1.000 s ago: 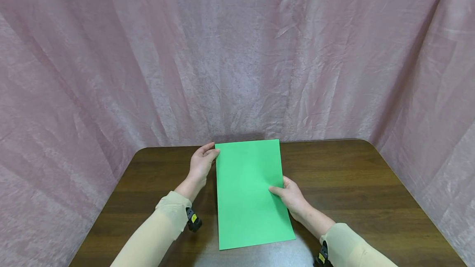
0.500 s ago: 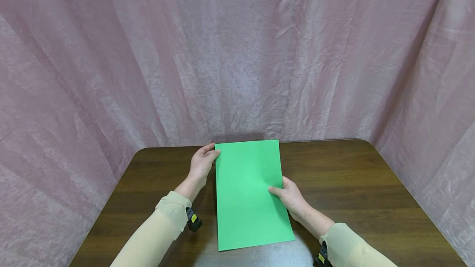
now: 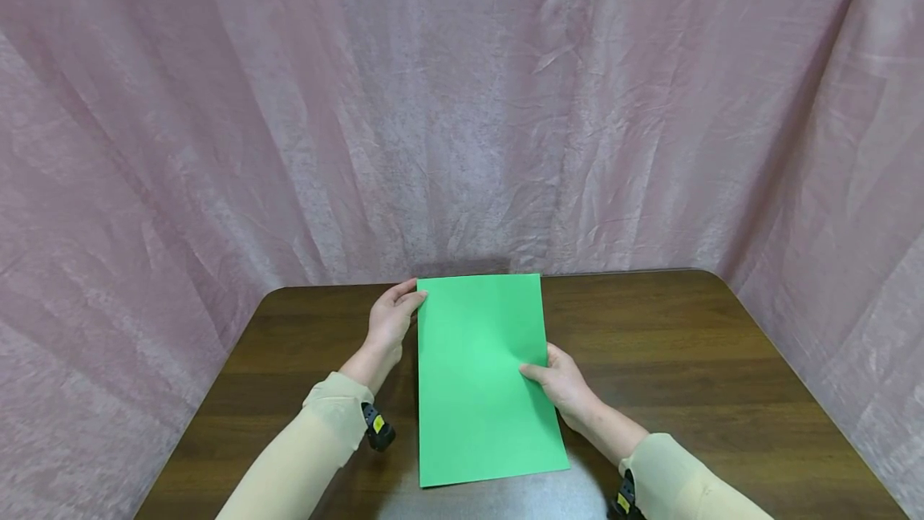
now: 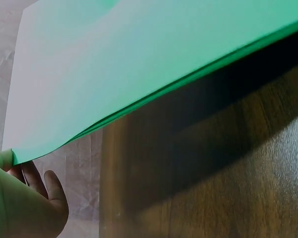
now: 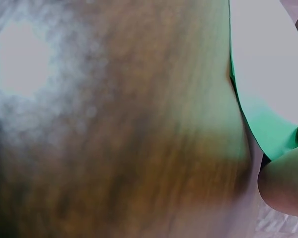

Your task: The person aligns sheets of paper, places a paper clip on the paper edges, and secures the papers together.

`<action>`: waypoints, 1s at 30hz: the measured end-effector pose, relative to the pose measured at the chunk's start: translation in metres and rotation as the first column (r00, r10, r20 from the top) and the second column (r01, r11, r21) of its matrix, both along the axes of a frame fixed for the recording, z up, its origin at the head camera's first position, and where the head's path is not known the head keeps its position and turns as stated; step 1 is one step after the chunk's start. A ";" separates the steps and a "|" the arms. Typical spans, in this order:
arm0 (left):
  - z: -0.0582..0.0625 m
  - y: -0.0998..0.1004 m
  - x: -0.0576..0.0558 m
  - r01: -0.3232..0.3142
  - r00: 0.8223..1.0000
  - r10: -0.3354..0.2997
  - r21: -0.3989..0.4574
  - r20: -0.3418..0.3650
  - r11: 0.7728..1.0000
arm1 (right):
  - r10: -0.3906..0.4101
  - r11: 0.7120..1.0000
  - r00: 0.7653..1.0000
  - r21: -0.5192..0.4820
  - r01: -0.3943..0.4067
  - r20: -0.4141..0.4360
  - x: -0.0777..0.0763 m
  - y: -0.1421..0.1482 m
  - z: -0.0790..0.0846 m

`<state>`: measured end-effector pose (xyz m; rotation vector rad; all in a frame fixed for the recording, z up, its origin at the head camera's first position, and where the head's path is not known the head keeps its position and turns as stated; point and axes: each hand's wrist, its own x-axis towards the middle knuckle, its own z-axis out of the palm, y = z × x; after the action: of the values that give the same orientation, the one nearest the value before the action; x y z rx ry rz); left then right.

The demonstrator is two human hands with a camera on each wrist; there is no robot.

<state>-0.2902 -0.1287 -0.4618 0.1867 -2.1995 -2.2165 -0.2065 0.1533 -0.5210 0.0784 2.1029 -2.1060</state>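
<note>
A plain green sheet of paper point(image 3: 480, 400) is held up over the table, its long side running away from me. My left hand point(image 3: 391, 318) pinches it at the far left corner, thumb on top and fingers behind. On the near right side, my right hand point(image 3: 569, 383) grips the edge with the thumb laid over the face; its fingers are mostly hidden behind the paper. Along its long edge in the left wrist view, the paper point(image 4: 139, 74) shows more than one layer, slightly parted. A dark shadow falls on the wood below it.
The brown wooden table point(image 3: 664, 343) has rounded far corners. A pink velvety curtain point(image 3: 462, 103) hangs right behind it and round both sides. Each wrist wears a small black camera on a strap, such as the left wrist camera point(image 3: 378, 430).
The green paper has shifted very slightly to the left, its near edge most. Both hands keep their hold and have barely moved.
</note>
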 end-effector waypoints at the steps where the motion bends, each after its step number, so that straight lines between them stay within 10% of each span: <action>1: 0.000 0.000 0.000 -0.002 1.000 0.002 0.005 0.000 1.000 | -0.001 1.000 1.000 0.001 0.001 0.001 0.000 0.000 0.000; 15: 0.005 0.000 0.002 0.067 0.997 -0.063 0.069 -0.050 0.995 | -0.016 0.999 1.000 -0.031 0.017 0.014 -0.002 0.001 0.003; 22: 0.004 -0.011 0.007 0.071 0.997 -0.073 0.120 0.017 0.990 | -0.041 0.999 0.999 -0.026 0.042 0.028 -0.003 0.006 0.005; 30: -0.011 -0.025 0.026 0.220 0.964 -0.232 0.104 0.131 0.970 | -0.039 0.999 0.999 -0.031 0.040 0.031 -0.004 0.009 0.006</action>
<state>-0.2639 -0.1533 -0.4728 0.1016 -2.3007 -2.4967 -0.2109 0.1626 -0.5148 0.1483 2.0670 -2.1457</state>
